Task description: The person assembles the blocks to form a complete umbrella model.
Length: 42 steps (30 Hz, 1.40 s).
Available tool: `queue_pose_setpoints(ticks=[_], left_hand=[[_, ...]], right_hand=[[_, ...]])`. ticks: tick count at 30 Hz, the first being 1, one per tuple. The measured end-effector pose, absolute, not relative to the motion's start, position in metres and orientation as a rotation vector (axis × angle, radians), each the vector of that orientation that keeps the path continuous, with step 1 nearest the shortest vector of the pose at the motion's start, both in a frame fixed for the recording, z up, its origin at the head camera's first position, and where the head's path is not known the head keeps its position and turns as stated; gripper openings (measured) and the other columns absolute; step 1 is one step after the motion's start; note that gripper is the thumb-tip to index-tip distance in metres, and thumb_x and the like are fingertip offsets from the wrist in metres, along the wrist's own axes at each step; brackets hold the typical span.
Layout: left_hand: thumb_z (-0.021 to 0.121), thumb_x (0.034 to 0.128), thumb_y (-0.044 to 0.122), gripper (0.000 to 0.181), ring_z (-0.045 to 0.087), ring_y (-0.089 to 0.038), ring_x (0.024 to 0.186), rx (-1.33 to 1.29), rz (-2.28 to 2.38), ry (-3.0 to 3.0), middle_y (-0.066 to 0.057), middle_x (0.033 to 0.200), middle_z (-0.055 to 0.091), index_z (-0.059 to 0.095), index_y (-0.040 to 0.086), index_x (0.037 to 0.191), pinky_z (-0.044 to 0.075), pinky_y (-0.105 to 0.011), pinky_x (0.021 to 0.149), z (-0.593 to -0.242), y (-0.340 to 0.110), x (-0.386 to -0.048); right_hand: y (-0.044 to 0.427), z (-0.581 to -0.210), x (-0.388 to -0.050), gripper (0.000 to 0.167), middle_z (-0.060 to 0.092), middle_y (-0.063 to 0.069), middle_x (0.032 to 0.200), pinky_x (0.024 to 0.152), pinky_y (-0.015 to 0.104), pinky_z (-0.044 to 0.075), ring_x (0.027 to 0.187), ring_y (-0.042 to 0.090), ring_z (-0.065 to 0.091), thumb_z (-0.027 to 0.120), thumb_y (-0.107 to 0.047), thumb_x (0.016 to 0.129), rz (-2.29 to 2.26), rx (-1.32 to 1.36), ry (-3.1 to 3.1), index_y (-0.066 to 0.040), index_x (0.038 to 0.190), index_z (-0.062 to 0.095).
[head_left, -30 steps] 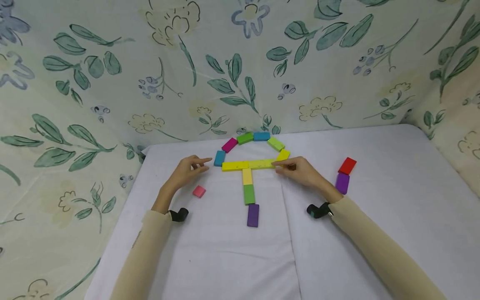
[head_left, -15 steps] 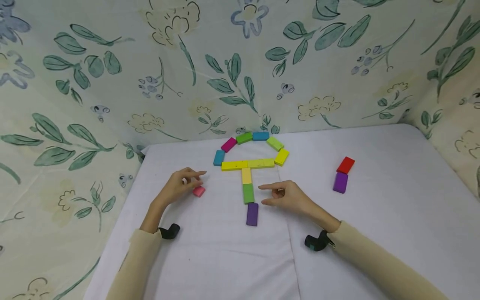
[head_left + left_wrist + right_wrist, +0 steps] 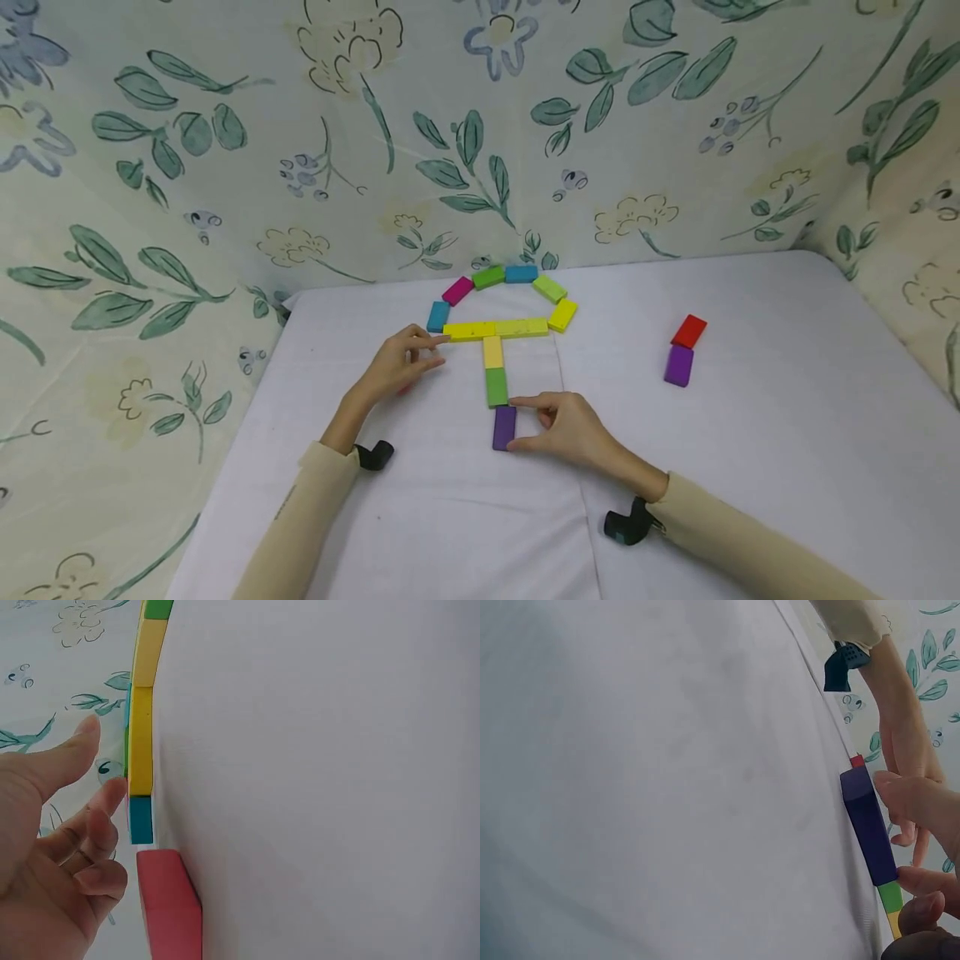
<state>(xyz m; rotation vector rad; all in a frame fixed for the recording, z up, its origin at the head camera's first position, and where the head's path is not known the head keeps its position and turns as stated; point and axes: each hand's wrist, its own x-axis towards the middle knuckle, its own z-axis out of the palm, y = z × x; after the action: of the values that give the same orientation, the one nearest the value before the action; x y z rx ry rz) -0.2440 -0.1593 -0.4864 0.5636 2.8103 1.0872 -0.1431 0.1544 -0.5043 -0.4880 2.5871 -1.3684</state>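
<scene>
My left hand (image 3: 401, 362) is near the left end of a yellow block (image 3: 468, 332), index finger extended and nothing held. A pink block (image 3: 171, 907) lies below that hand, mostly hidden in the head view. My right hand (image 3: 573, 429) pinches a purple block (image 3: 505, 428) lengthwise, thumb at its near end and index finger at its far end. That block lies flat below a green block (image 3: 497, 387) and a pale yellow block (image 3: 492, 352), forming a stem under the yellow row. In the right wrist view, the purple block (image 3: 870, 825) shows beside the fingertips.
Above the yellow row curves an arch of coloured blocks, with a blue block (image 3: 521, 274) at its top and a bright yellow block (image 3: 562, 315) at its right end. Farther right lie a red block (image 3: 689, 331) and another purple block (image 3: 679, 367) on the white cloth (image 3: 787, 417).
My right hand has come down from the yellow row to the purple block. My left hand dipped toward the pink block, then rose rightward to the yellow row's left end.
</scene>
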Motion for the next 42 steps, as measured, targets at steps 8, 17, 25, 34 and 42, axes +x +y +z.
queue_pose_setpoints(ticks=[8, 17, 25, 34, 42], left_hand=[[0.076, 0.0958, 0.022, 0.032, 0.047, -0.018, 0.079, 0.54, 1.036, 2.876, -0.005, 0.092, 0.059, 0.075, 0.017, 0.127, 0.035, -0.025, 0.066, -0.49, -0.135, -0.269], [0.078, 0.0945, 0.027, 0.03, 0.047, -0.02, 0.079, 0.465, 0.992, 2.886, -0.005, 0.087, 0.056, 0.077, 0.021, 0.124, 0.035, -0.028, 0.068, -0.491, -0.127, -0.273], [0.078, 0.0943, 0.029, 0.031, 0.045, -0.019, 0.079, 0.463, 0.948, 2.872, -0.005, 0.086, 0.053, 0.077, 0.02, 0.124, 0.035, -0.028, 0.068, -0.489, -0.122, -0.273], [0.078, 0.0941, 0.029, 0.033, 0.047, -0.02, 0.08, 0.425, 0.978, 2.813, -0.004, 0.087, 0.051, 0.075, 0.02, 0.126, 0.037, -0.027, 0.067, -0.486, -0.122, -0.273], [0.079, 0.0935, 0.028, 0.035, 0.047, -0.02, 0.081, 0.426, 0.99, 2.806, -0.004, 0.087, 0.05, 0.074, 0.02, 0.127, 0.037, -0.027, 0.068, -0.487, -0.123, -0.272]], right_hand=[[0.152, -0.505, -0.139, 0.063, 0.038, -0.011, 0.062, 0.057, 0.019, 0.03, 0.059, 0.001, 0.035, 0.098, -0.043, 0.065, -1.318, -0.54, 2.691, -0.021, 0.121, 0.079], [0.15, -0.506, -0.136, 0.06, 0.04, -0.013, 0.064, 0.057, 0.018, 0.03, 0.059, 0.0, 0.037, 0.098, -0.038, 0.067, -1.24, -0.64, 2.753, -0.02, 0.121, 0.078], [0.151, -0.506, -0.136, 0.058, 0.038, -0.013, 0.066, 0.058, 0.018, 0.029, 0.06, 0.0, 0.035, 0.097, -0.034, 0.068, -1.229, -0.759, 2.731, -0.023, 0.121, 0.078], [0.146, -0.504, -0.141, 0.057, 0.039, -0.012, 0.067, 0.057, 0.018, 0.028, 0.06, 0.0, 0.035, 0.097, -0.034, 0.069, -1.197, -0.823, 2.749, -0.019, 0.121, 0.078], [0.145, -0.504, -0.142, 0.056, 0.044, -0.011, 0.068, 0.057, 0.018, 0.031, 0.061, 0.0, 0.038, 0.096, -0.033, 0.071, -1.199, -0.819, 2.738, -0.02, 0.123, 0.078]])
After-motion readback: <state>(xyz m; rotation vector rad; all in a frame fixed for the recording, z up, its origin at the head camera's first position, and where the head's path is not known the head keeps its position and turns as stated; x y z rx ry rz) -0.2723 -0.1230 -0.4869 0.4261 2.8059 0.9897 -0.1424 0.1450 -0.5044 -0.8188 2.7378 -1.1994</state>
